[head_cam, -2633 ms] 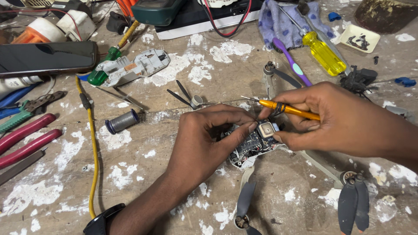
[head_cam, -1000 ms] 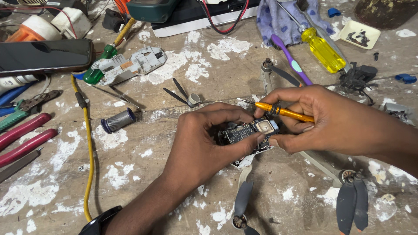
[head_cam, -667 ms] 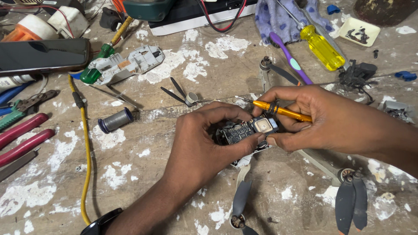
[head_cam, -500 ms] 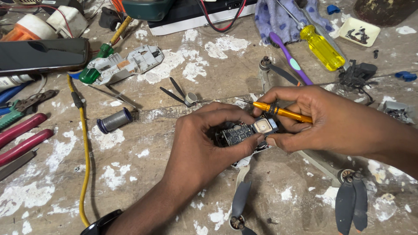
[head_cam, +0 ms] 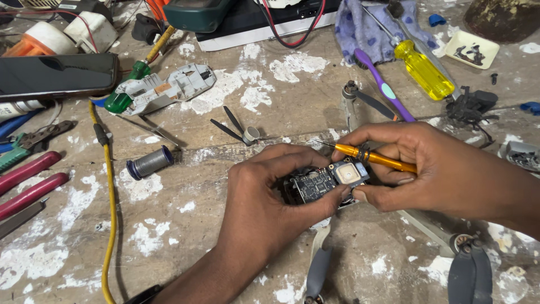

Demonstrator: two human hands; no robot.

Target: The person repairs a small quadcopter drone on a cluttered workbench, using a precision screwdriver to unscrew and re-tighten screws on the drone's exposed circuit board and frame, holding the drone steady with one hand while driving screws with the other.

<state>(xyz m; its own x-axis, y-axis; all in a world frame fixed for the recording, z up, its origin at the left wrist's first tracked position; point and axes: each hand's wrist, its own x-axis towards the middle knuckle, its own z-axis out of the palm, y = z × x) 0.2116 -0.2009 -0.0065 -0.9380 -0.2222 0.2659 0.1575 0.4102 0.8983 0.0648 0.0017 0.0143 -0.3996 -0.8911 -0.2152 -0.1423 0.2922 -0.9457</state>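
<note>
With the left hand (head_cam: 270,197) clamped around the drone (head_cam: 323,183) and the right hand (head_cam: 433,169) pinching the screwdriver (head_cam: 371,157), a slip could gouge the board.

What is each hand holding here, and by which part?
The left hand grips the opened drone body around its near side, thumb on the board's edge. The right hand holds an orange precision screwdriver along its shaft and also touches the body.
</note>
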